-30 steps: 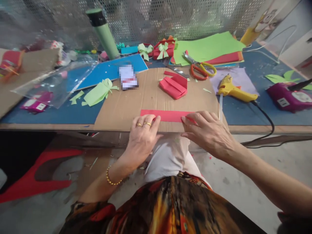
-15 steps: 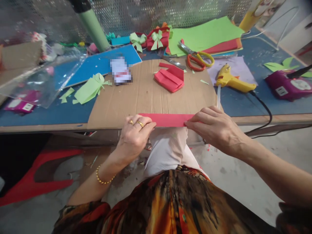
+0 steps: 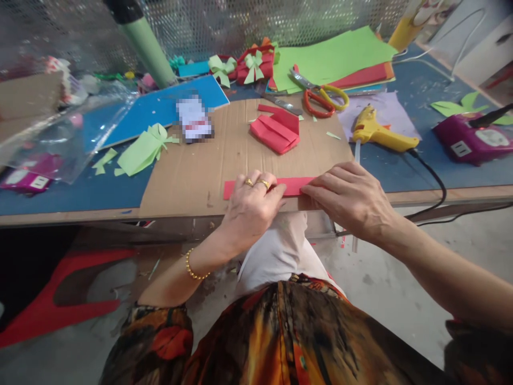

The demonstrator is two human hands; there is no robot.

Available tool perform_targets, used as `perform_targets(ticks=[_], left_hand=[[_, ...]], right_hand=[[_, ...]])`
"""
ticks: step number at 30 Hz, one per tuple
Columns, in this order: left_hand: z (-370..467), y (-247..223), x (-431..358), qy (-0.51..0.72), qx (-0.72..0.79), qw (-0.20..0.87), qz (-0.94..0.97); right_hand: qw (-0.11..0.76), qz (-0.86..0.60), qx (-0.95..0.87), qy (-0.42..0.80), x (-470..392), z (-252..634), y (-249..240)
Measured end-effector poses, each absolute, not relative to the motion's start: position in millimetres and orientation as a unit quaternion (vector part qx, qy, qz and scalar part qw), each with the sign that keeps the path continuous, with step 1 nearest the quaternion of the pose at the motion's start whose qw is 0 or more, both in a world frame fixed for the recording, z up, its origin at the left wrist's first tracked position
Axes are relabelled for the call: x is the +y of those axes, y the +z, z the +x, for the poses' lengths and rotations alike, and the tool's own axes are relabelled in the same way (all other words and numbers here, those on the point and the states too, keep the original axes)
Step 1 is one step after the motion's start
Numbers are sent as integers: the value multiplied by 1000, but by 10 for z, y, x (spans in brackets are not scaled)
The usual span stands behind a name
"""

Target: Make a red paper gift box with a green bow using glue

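A red paper strip [image 3: 295, 185] lies along the front of the cardboard sheet [image 3: 192, 166]. My left hand [image 3: 254, 203], with two rings on it, pinches the strip near its middle; the strip's left end sticks out past the knuckles. At the right end, my right hand [image 3: 352, 198] has its fingers closed on the strip, hiding that end. Further back on the cardboard rests a folded red paper piece [image 3: 274, 131]. Red-and-yellow-handled scissors [image 3: 320, 99] lie behind it, beside another metal blade [image 3: 282, 104].
A yellow glue gun [image 3: 380, 132] with a black cord lies on the right, near a purple power box [image 3: 475, 136]. Light green sheets [image 3: 332, 59] are stacked at the back. On the left are a phone [image 3: 194, 118], a green paper piece [image 3: 142, 149] and a clear plastic bag [image 3: 76, 128].
My left hand has slid right along the strip, closer to my right hand, uncovering the strip's left end. The strip has shifted slightly away from the table's front edge.
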State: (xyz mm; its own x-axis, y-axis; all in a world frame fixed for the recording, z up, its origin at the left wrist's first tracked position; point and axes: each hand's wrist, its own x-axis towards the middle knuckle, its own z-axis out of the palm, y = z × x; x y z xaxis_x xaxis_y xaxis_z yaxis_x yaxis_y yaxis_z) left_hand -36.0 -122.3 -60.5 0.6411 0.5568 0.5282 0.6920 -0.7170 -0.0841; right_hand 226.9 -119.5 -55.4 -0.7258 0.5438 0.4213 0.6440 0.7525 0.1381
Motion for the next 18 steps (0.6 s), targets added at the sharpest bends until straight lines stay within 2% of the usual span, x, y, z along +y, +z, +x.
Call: perform_targets(ticks=[8, 18], left_hand=[[-457, -631, -1282, -269, -327, 198, -884], [-731, -645, -1422, -289, -383, 110, -870]], right_hand=[[173, -342, -913, -143, -1283, 2309, -528], [155, -341, -919, -121, -1240, 2320, -487]])
